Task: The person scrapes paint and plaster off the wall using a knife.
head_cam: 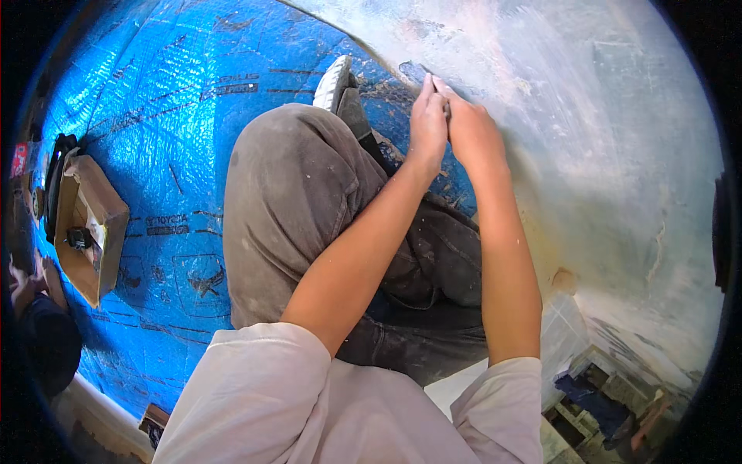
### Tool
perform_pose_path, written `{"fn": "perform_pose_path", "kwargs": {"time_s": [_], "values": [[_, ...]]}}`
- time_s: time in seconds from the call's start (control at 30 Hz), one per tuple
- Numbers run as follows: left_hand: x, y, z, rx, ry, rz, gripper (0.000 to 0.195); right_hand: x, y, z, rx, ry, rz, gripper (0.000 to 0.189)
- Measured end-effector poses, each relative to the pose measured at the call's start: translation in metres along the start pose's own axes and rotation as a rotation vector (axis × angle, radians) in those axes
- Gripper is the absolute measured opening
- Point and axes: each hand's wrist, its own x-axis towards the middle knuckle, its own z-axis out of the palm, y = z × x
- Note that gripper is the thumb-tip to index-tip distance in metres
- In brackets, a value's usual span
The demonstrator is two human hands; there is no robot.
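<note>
A scraper with a flat grey blade lies against the lower part of a patchy, pale plastered wall. My right hand is closed around its handle, which is mostly hidden between the hands. Beside it, my left hand also grips the tool, fingertips close to the blade. Both arms reach forward past my bent knee in dusty brown trousers. Brown crumbs of debris lie on the blue sheet by the foot of the wall. A white shoe sole shows just left of my hands.
A blue plastic sheet with dark printing covers the floor. On it at the left stands an open cardboard box with small items inside. Another person is at the far left edge. Dark blue cloth shows at the lower right.
</note>
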Motion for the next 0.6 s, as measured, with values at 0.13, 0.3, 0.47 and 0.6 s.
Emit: {"fn": "perform_pose_path", "kwargs": {"time_s": [0.13, 0.3, 0.47, 0.6], "values": [[0.001, -0.006, -0.001, 0.025, -0.019, -0.024, 0.069, -0.004, 0.002, -0.004, -0.046, 0.032, 0.009, 0.050], [0.006, -0.012, -0.002, -0.017, -0.077, 0.091, 0.071, 0.000, 0.008, -0.015, -0.097, -0.002, -0.047, 0.052], [0.004, -0.020, -0.002, 0.007, -0.093, 0.014, 0.073, -0.005, 0.025, -0.005, -0.025, -0.015, -0.010, 0.045], [0.008, -0.032, -0.005, 0.065, -0.018, -0.041, 0.074, -0.022, 0.038, 0.023, 0.173, 0.031, -0.020, 0.042]]}}
